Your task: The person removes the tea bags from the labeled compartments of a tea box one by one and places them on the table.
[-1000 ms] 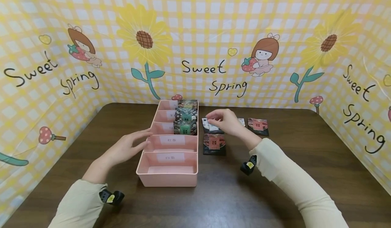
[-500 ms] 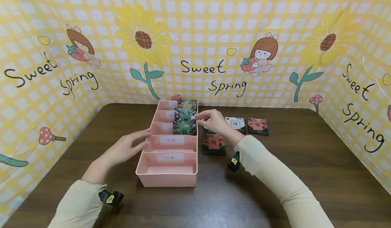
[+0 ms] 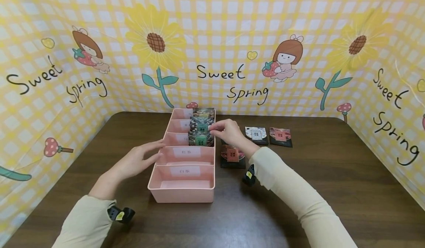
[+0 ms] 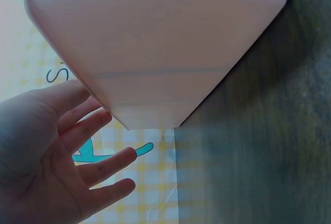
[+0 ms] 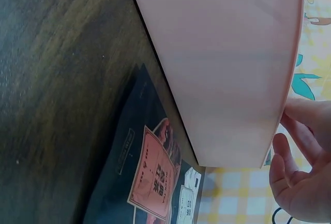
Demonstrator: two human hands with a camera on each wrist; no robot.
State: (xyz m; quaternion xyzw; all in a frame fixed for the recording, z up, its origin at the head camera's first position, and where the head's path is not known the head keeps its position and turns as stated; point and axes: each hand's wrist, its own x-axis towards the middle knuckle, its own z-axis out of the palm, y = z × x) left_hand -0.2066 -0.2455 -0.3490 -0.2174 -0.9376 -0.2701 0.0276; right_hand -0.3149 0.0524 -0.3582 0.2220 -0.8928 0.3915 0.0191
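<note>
My left hand (image 3: 134,162) touches the left rim of the pink divided tray (image 3: 180,195) with its fingertips. In the left wrist view its fingers are spread and hold nothing. My right hand (image 3: 229,133) reaches over the tray's right rim, with thumb and index at the right edge of a green-labelled tea packet (image 3: 199,125). Whether they pinch it or only touch it, I cannot tell. Another green-labelled tea packet (image 3: 200,140) stands in the compartment nearer me, and a further tea packet (image 3: 203,113) in the farthest one. Red tea packet (image 5: 155,177) lies beside the tray.
On the table to the right lie a white-labelled tea packet (image 3: 256,134) and a red tea packet (image 3: 280,136). Paper labels (image 3: 184,171) mark the tray's compartments; the two nearest hold no packets. A checked cloth (image 3: 216,37) hangs behind the table.
My right hand has moved left, from above the packets on the table to the packets inside the tray. The left hand has stayed at the rim.
</note>
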